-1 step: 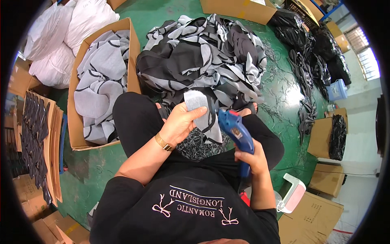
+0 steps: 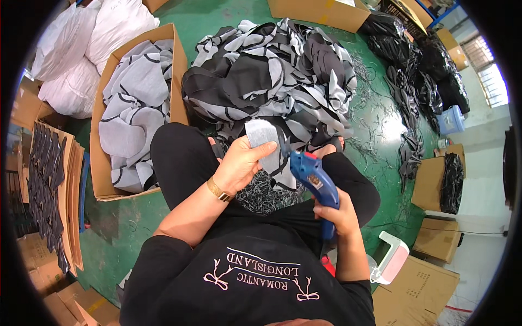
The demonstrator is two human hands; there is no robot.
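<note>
Between its thumb and fingers my left hand pinches a grey cloth piece with black edging, held above my lap. My right hand is wrapped round the handle of blue cordless electric scissors. Their head points up and left and meets the cloth's right-hand edge, close to my left fingertips. Whether the blades are cutting at this instant I cannot make out. Below the cloth, a heap of thin grey and black trimmings lies between my legs.
Ahead is a large pile of grey and black cloth pieces. At my left stands a cardboard box of similar grey pieces, with white sacks behind it. Trimmings litter the green floor at right; black plastic bags lie beyond.
The scissors have shifted slightly left, closer against the cloth, and tilt a little differently. My left hand keeps its hold on the cloth, almost still.
</note>
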